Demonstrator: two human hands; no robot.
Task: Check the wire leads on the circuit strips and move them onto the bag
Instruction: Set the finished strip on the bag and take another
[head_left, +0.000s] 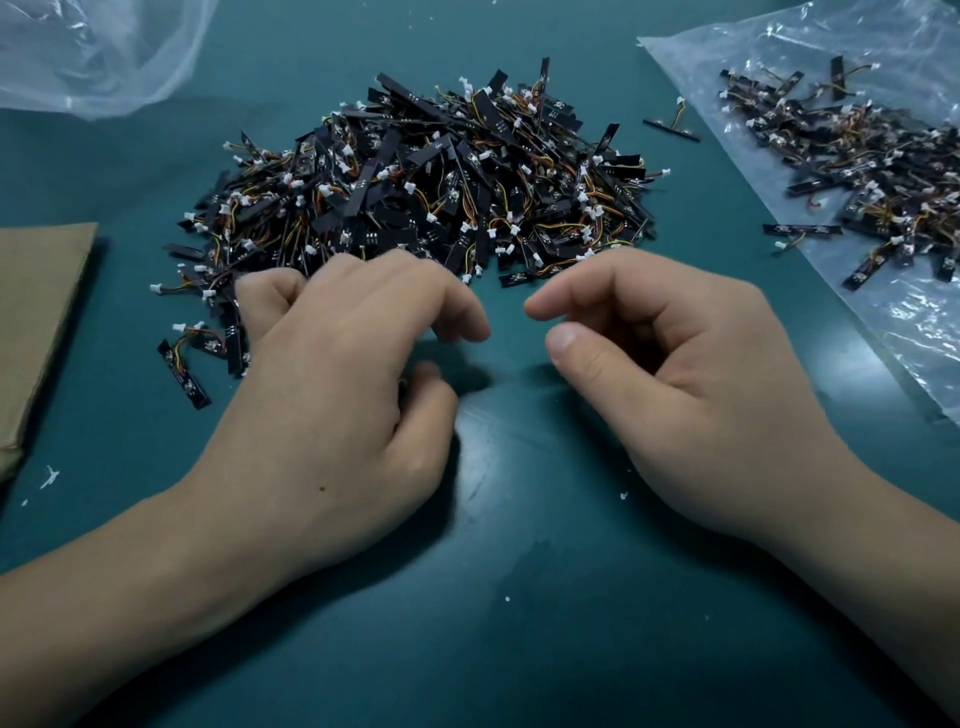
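L hand (332, 374) & R hand (691, 374), bottom of frame, are hovering loosely curled, gripping nothing visible. Big pile of circuit strips (415, 182) is waiting at centre. A smaller batch (857, 156) is lying on the bag (909, 322), upper right. Most is prob. remaining.

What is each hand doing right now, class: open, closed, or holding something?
Left hand: curled over; cannot tell whether it holds anything.
Right hand: loosely curled, open, nothing in it.

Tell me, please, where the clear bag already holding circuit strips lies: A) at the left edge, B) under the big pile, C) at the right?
C: the clear bag with strips on it lies at the right, apart from the big pile.
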